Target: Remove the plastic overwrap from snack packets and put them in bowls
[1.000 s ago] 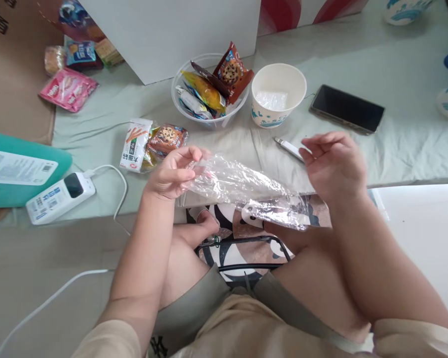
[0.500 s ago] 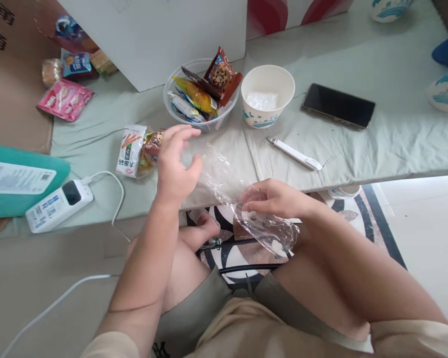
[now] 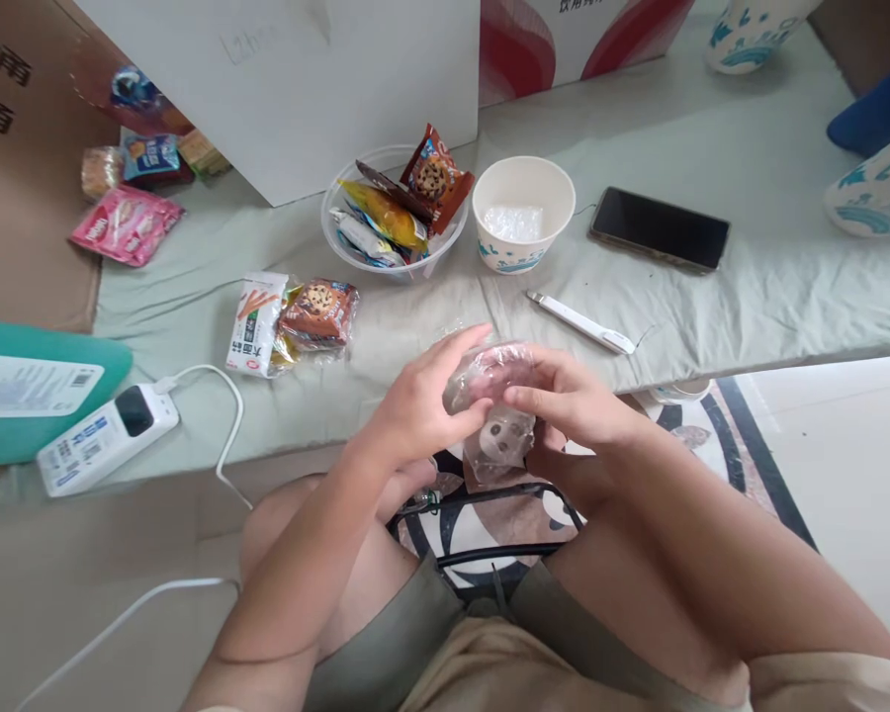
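Your left hand (image 3: 424, 400) and right hand (image 3: 575, 396) meet near the centre of the frame, with a clear plastic bag (image 3: 498, 374) between them; the bag is crumpled and hangs over your lap, just off the near edge of the cloth (image 3: 778, 267), and the panda print of the mat (image 3: 452, 519) shows through its lower part. Your right thumb and fingers are closed on the bag's right side; your left thumb and forefinger are spread in a wide curve around its left side, and you cannot tell from this view whether they grip it.

Left of your hands lie a white packet (image 3: 254, 324) and a brown packet (image 3: 317, 311), side by side and touching; above your hands stand a bowl (image 3: 329, 216) of wrapped snacks (image 3: 386, 213) and, just beside it, a paper cup (image 3: 515, 259) with clear plastic (image 3: 513, 222) inside; right of centre a white tool (image 3: 582, 322) lies at a slant below the phone (image 3: 660, 229); at the left edge a white device (image 3: 108, 440) with a cable (image 3: 231, 420) plugged in leans by a teal jug (image 3: 51, 381).
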Action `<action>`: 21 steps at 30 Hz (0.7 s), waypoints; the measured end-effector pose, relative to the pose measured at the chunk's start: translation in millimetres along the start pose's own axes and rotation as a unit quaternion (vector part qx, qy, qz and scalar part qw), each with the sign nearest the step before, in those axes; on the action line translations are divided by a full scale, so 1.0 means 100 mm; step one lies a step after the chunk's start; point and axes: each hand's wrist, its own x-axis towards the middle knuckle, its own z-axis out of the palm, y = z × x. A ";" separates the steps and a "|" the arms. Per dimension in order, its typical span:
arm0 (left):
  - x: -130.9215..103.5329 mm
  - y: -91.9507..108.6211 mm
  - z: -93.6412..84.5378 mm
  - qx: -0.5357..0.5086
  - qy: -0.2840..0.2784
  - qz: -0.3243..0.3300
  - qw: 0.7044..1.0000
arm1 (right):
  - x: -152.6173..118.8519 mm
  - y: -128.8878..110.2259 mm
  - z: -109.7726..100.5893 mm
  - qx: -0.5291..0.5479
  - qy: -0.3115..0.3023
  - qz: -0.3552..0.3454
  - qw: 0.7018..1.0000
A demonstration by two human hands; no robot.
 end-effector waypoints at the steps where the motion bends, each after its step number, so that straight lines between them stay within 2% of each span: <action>1: 0.01 -0.01 -0.01 0.001 0.020 -0.004 1.000 | 0.00 0.01 0.00 -0.002 0.010 -0.012 1.000; 4: 0.03 0.00 -0.02 -0.004 0.068 -0.033 0.997 | 0.01 0.03 -0.03 -0.028 0.043 -0.058 0.997; 6: 0.04 0.01 -0.02 -0.034 0.091 -0.077 0.992 | 0.00 0.06 -0.06 -0.067 0.100 -0.084 0.989; 8: 0.03 0.05 -0.03 -0.101 0.106 -0.132 0.980 | -0.01 0.10 -0.10 -0.099 0.183 -0.119 0.971; 10: 0.03 0.08 -0.04 -0.181 0.112 -0.176 0.961 | -0.01 0.15 -0.13 -0.093 0.216 -0.145 0.961; 12: 0.03 0.11 -0.05 -0.229 0.114 -0.195 0.947 | -0.01 0.19 -0.12 -0.059 0.168 -0.134 0.975; 14: 0.04 0.12 -0.05 -0.231 0.122 -0.201 0.944 | 0.01 0.22 -0.07 -0.027 0.092 -0.075 0.993; 16: 0.05 0.10 -0.03 -0.216 0.132 -0.199 0.947 | 0.03 0.21 0.00 -0.016 0.054 -0.001 0.998; 18: 0.05 0.07 -0.01 -0.221 0.139 -0.198 0.945 | 0.05 0.19 0.07 -0.023 0.068 0.049 0.996; 21: 0.06 0.00 0.02 -0.318 0.112 -0.210 0.918 | 0.06 0.14 0.11 -0.030 0.125 0.051 0.990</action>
